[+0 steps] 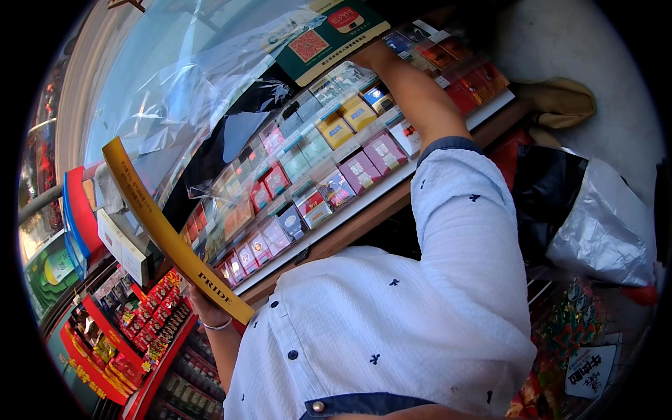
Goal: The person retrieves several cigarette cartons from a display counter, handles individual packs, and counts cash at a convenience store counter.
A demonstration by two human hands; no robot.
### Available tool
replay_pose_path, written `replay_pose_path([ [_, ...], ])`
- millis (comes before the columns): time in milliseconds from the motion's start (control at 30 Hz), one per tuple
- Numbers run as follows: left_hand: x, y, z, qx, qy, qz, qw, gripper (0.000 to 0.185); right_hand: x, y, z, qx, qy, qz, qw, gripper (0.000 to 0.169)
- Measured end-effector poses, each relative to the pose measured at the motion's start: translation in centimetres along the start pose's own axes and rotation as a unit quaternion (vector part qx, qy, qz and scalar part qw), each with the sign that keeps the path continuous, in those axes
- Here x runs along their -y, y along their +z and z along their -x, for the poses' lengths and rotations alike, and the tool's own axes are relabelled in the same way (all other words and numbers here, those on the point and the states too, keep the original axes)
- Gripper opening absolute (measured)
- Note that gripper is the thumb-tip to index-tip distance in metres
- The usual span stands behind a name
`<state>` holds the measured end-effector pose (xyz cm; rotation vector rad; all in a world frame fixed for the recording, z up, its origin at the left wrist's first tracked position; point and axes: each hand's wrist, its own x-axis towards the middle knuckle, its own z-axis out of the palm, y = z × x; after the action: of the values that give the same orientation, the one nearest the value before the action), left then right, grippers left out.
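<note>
My left hand (207,310) is at the lower left, gripping a long, narrow yellow carton (168,241) near its lower end. The carton tilts up to the left, bears printed writing and hides most of the fingers. My right arm stretches over a sloping display rack (386,207) filled with rows of boxed packs, which look like cigarette packs. My right hand (370,55) is at the edge of a dark green sign (336,42) with a printed code. Its fingers are hidden there, so its grip does not show.
Crinkled clear plastic film (173,100) lies across the glass countertop. White boxes (123,247) and a red snack shelf (142,320) stand at left. On the right are a silver-and-black bag (604,220), a tan shoe (564,102) and colourful packets (572,320).
</note>
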<state>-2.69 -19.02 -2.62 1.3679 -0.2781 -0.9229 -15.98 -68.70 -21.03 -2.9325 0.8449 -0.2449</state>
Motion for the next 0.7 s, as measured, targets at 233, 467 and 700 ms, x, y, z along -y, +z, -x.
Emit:
replay_pose_path([
  [233, -0.5, 0.4, 0.0, 0.004, -0.012, 0.016, 1.0, 0.044, -0.7, 1.2, 0.8, -0.031, 0.043, -0.142, 0.988, 0.041],
  [467, 0.3, -1.6, -0.1, 0.046, -0.027, 0.057, 0.997, 0.047, 3.3, -8.2, 7.4, 0.092, -0.277, 0.044, 0.955, 0.01],
  [700, 0.6, -0.1, -0.9, 0.093, 0.009, 0.091, 0.991, 0.046, 8.7, -20.0, 5.0, -0.275, -0.265, 0.036, 0.924, 0.007],
])
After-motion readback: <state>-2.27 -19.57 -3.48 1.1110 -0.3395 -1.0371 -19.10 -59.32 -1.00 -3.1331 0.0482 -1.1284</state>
